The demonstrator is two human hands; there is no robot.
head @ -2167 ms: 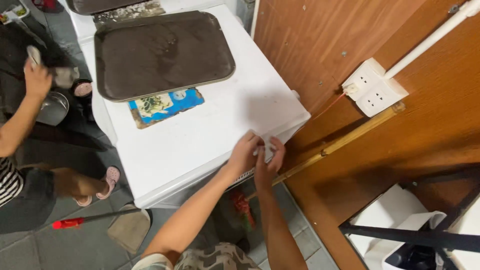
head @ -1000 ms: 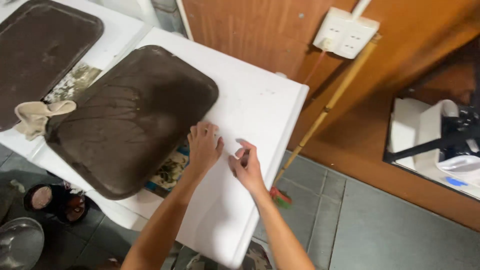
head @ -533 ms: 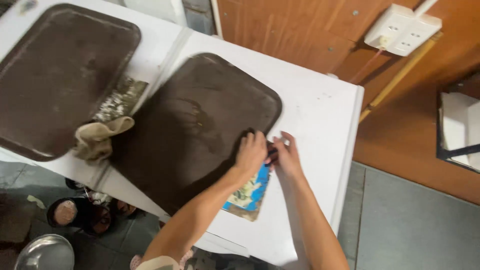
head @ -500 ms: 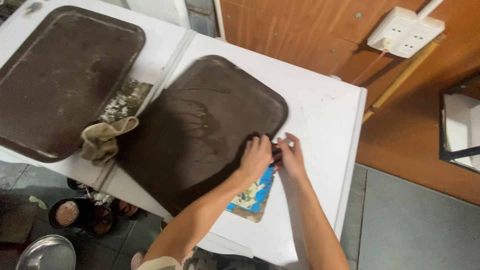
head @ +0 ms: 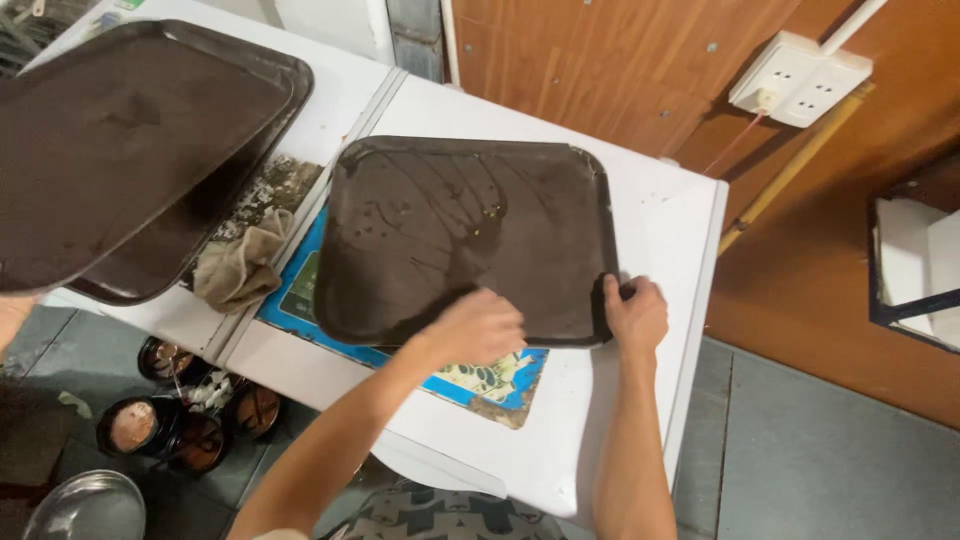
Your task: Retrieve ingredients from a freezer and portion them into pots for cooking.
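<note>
Two hands on the dark tray point(head: 470, 240) at frame centre: right hand point(head: 635, 315) pinching its right rim, left hand point(head: 478, 325) loosely curled on top, holding nothing—one careless shove could send the wet tray skidding off the white counter point(head: 650, 200).

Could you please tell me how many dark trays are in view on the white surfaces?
2: one tray lies on the white table, gripped at its edge by the right hand; the other tray sits at upper left, partly cropped.

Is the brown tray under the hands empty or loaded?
Empty: the brown tray shows only wet streaks and crumbs; right hand grips its rim, left hand rests inside.
</note>
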